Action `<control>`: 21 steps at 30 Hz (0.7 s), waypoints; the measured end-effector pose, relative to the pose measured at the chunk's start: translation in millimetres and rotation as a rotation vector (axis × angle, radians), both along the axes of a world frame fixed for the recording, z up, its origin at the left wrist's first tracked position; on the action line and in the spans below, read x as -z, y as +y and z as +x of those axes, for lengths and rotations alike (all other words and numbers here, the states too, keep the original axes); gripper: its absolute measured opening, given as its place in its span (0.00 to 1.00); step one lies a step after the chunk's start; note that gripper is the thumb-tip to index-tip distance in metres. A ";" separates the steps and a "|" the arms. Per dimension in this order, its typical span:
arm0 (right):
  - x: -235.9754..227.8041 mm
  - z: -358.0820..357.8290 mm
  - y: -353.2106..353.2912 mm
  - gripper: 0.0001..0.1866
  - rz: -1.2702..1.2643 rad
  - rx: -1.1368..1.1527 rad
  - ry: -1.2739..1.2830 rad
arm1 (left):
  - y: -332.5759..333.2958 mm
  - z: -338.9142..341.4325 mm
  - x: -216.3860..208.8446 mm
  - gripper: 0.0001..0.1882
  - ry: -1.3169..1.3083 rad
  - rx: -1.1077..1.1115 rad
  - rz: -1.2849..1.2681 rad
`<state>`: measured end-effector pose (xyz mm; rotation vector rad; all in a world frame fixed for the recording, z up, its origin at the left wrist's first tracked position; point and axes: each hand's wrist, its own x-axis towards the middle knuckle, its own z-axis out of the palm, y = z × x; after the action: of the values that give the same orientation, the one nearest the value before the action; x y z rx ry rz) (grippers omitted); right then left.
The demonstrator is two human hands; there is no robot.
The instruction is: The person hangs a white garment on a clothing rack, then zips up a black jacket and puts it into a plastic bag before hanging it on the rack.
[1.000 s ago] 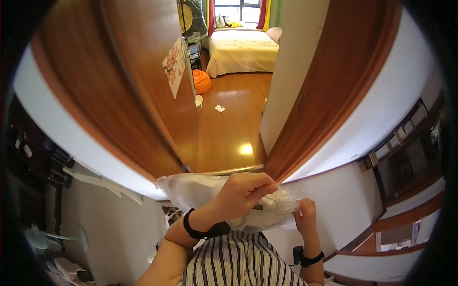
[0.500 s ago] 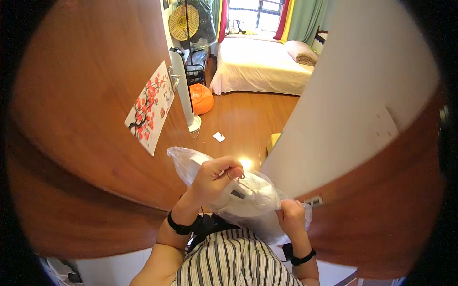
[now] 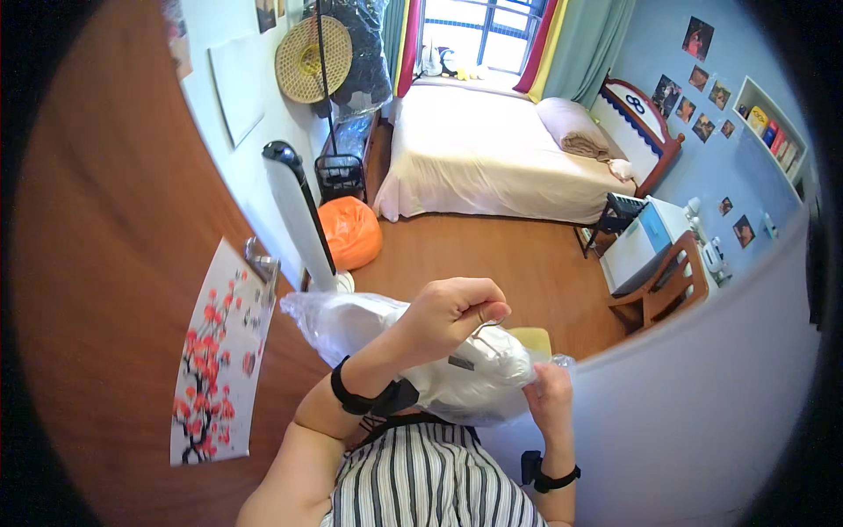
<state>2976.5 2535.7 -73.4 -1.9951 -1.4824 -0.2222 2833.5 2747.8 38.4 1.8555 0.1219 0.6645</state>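
In front of my body hangs a white garment [image 3: 487, 364], sheathed in a clear plastic cover [image 3: 309, 314]. My left hand [image 3: 452, 318] is closed around the metal hook [image 3: 486, 327] of a hanger that stands up from the garment's top. A small dark label shows near the neck part. On the other side, my right hand [image 3: 551, 393] pinches the cover's edge with closed fingers. The lower part of the garment is hidden behind my left forearm and the crumpled plastic.
A wooden door [image 3: 114, 263] with a blossom picture [image 3: 215, 360] stands at my left. Beyond are a white tower fan [image 3: 299, 215], an orange beanbag [image 3: 349, 233], and a bed [image 3: 492, 149]. A yellow stool [image 3: 534, 339] is just past the garment; a wooden chair [image 3: 672, 285] stands right.
I have moved forward through the doorway, and more of the room shows at the right. The covered garment stays in my hands; both grips look the same.
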 end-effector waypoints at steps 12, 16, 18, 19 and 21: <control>34.8 252.2 315.8 0.10 0.011 -0.211 0.039 | 268.3 203.9 19.5 0.05 -0.015 -0.234 0.088; -5.3 306.5 412.7 0.08 0.119 -0.291 -0.037 | 355.6 244.1 -2.5 0.06 -0.068 -0.339 0.012; -18.3 336.1 463.0 0.07 0.159 -0.304 -0.085 | 399.8 266.7 -4.1 0.07 -0.113 -0.366 0.017; -22.5 350.8 488.2 0.08 0.208 -0.317 -0.124 | 421.2 277.4 -6.1 0.08 -0.142 -0.395 0.016; -34.4 380.6 537.4 0.08 0.265 -0.338 -0.189 | 464.8 301.1 -9.6 0.09 -0.202 -0.400 -0.001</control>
<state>3357.1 3073.1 -39.1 -1.5222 -1.7792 -0.4459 3134.6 3212.6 48.0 1.7660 0.3662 1.1230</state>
